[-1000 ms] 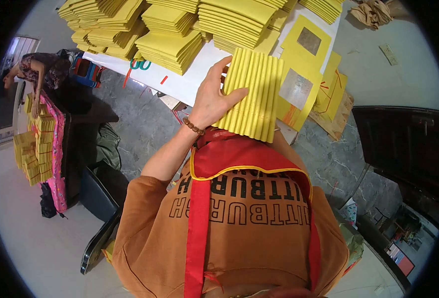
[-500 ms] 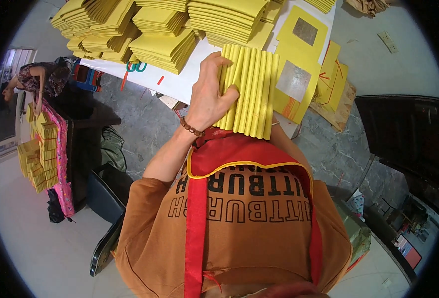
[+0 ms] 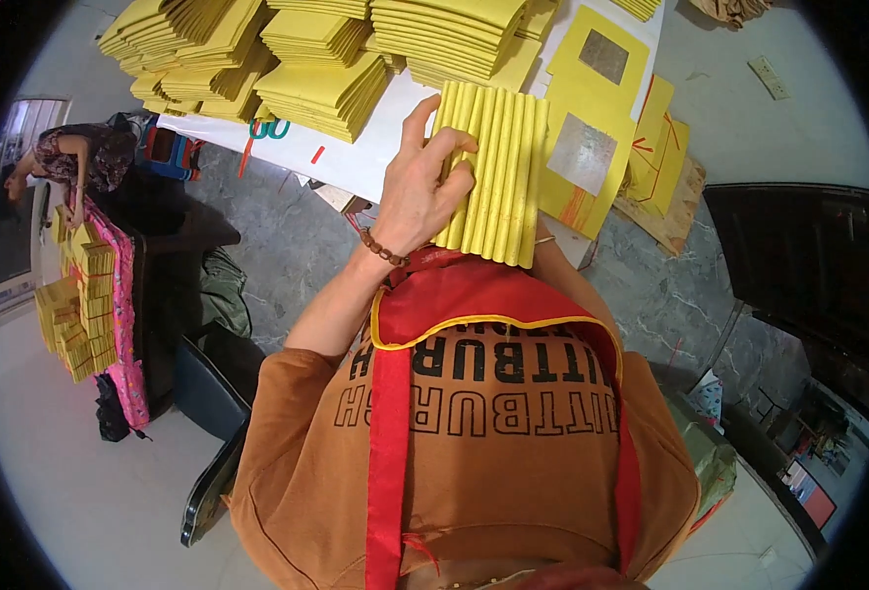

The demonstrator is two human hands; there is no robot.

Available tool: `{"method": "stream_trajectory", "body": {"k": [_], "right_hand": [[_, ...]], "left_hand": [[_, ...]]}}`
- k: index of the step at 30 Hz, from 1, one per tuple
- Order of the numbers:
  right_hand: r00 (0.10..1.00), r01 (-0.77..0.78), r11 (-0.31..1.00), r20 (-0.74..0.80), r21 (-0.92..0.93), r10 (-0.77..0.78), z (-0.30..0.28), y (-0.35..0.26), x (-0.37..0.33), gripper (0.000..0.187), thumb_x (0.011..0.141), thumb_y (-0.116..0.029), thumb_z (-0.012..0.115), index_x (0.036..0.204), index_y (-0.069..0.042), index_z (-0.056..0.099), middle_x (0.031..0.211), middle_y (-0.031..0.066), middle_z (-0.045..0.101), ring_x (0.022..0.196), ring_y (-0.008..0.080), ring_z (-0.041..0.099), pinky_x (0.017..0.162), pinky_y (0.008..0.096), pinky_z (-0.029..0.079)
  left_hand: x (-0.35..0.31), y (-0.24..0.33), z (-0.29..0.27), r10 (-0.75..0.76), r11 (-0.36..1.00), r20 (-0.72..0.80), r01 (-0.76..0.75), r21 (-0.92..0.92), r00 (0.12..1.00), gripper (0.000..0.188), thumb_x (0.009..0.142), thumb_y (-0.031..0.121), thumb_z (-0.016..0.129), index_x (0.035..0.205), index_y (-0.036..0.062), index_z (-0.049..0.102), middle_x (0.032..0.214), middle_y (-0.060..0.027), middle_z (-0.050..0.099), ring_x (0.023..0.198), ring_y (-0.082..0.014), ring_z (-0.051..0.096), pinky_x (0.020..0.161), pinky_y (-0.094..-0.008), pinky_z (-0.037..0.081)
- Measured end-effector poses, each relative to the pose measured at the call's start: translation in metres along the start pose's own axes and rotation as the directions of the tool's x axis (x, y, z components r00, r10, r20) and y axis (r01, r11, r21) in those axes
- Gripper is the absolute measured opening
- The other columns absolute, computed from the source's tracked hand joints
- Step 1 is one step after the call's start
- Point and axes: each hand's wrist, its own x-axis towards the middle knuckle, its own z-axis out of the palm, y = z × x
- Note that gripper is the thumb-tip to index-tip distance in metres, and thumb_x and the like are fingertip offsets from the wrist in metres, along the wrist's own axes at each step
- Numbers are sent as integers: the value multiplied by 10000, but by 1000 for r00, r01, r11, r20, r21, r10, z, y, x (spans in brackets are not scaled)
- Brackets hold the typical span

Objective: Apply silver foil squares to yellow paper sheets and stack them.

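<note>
In front of my chest stands a bundle of yellow paper [image 3: 498, 172], its rounded folds side by side like a row of tubes. My left hand [image 3: 422, 182], a brown bead bracelet at its wrist, lies on the bundle's left side. Its fingers are bent, with the middle finger and thumb resting on the folds. My right forearm [image 3: 567, 280] reaches in behind the bundle. The paper hides my right hand and its fingers.
Stacks of folded yellow paper [image 3: 331, 93] cover the far side of the white table [image 3: 365, 157]. Yellow sheets with grey squares [image 3: 582, 152] lie to the right. Teal-handled scissors [image 3: 270, 129] sit near the table's edge. Another person [image 3: 85, 157] is at a pink-covered table at left.
The bundle has shifted slightly up and to the left. My left fingers have moved on the folds: the index finger has lifted away and the middle finger bends further over the paper.
</note>
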Motion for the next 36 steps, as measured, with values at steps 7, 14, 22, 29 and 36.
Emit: {"method": "stream_trajectory", "body": {"k": [7, 14, 22, 29, 36], "right_hand": [[999, -36, 999, -29, -8, 36, 6, -2, 1, 590, 919, -501, 353, 1346, -95, 327, 1265, 94, 478, 1101, 208, 526, 907, 368, 482], [999, -45, 999, 17, -11, 45, -3, 1, 3, 595, 920, -511, 332, 1344, -94, 325, 1260, 102, 476, 1095, 215, 528, 903, 379, 484], [999, -49, 999, -2, -11, 49, -14, 3, 3, 572, 930, -489, 329, 1330, -80, 349, 1240, 108, 495, 1087, 223, 532, 883, 376, 493], [998, -48, 994, 24, -97, 51, -33, 7, -2, 636, 890, -531, 405, 1332, -76, 350, 1263, 110, 484, 1106, 241, 518, 947, 402, 437], [993, -111, 986, -48, -125, 106, -23, 7, -1, 643, 830, -433, 597, 1313, -75, 369, 1255, 95, 491, 1124, 226, 492, 957, 387, 408]], "left_hand": [[-3, -2, -1, -85, 995, 41, 87, -54, 996, 212, 767, 124, 540, 969, 67, 569, 1343, -221, 328, 1141, -362, 463, 885, -381, 427], [-5, -4, -1, -101, 994, 64, 103, -40, 993, 217, 774, 136, 541, 983, 82, 552, 1363, -208, 305, 1144, -368, 458, 877, -387, 431], [-6, -7, 0, -58, 998, 44, 58, 9, 997, 222, 767, 158, 565, 973, 80, 547, 1342, -202, 315, 662, -228, 585, 648, -338, 484], [-9, -20, 3, -103, 992, 5, 102, 76, 995, 471, 773, 439, 631, 997, 36, 531, 1305, -320, 342, 1136, -431, 416, 940, -404, 364], [-8, -37, -8, -277, 954, 97, 285, -91, 956, 431, 785, 329, 666, 1053, 34, 502, 1349, -288, 327, 1270, -341, 331, 1003, -379, 295]]}}
